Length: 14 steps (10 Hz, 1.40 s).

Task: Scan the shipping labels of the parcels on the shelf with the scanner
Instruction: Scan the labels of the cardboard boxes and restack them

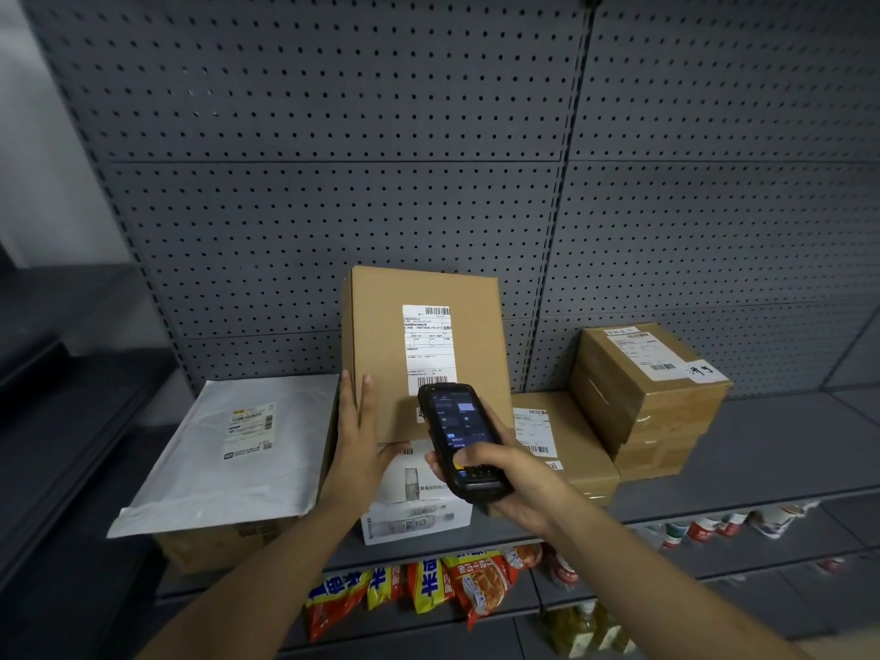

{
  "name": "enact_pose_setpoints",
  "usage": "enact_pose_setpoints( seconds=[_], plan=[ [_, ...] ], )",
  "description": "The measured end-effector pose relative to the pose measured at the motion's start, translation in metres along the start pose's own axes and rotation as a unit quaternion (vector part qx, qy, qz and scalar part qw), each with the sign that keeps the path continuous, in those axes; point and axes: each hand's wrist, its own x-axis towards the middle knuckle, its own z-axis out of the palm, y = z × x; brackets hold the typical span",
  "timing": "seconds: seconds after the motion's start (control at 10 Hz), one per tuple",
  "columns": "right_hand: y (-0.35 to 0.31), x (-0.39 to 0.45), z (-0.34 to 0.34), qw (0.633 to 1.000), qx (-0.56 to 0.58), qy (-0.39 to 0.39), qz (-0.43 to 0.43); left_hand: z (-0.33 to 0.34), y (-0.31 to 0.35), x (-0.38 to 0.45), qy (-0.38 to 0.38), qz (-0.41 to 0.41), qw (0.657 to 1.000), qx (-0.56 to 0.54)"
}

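Grey pegboard backs the shelf (762,469) before you. Your right hand (505,488) grips the scanner (459,440) (screen lit), aimed at the shipping label (428,347) on the upright cardboard parcel (376,335). Your left hand (355,435), fingers straight, presses flat against that parcel's left side, beside the white mailer (228,450).

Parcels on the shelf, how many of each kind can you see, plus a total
Brown cardboard boxes: 4, the upright box, the flat box, the taped box, and the box under the mailer
White printed carton: 1
White poly mailer: 1
Total: 6
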Motion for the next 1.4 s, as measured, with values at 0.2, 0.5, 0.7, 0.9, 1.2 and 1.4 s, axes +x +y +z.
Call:
enact_pose_setpoints(
  seconds=[0.2, 0.5, 0.7, 0.9, 1.2, 1.4],
  plan=[
    [0.003, -0.004, 0.005, 1.0, 0.002, -0.007, -0.002, 0.006, -0.023, 0.008, 0.058, 0.071, 0.991, 0.1],
    [0.01, 0.002, 0.003, 1.0, -0.01, -0.007, -0.008, 0.002, -0.024, 0.007, 0.046, 0.051, 0.993, 0.091],
    [0.017, 0.009, -0.004, 0.999, -0.029, 0.021, -0.011, 0.007, -0.019, 0.007, 0.043, 0.038, 0.995, 0.082],
    [0.025, 0.02, -0.04, 0.982, -0.088, 0.153, -0.063, 0.026, 0.0, 0.004, 0.005, 0.021, 1.0, 0.019],
    [0.002, 0.002, -0.099, 0.921, -0.142, 0.338, -0.13, 0.068, 0.011, 0.008, -0.065, 0.016, 0.998, -0.015],
    [-0.017, -0.004, -0.151, 0.909, -0.137, 0.38, -0.099, 0.114, 0.035, 0.02, -0.087, -0.016, 0.996, -0.013]
  ],
)
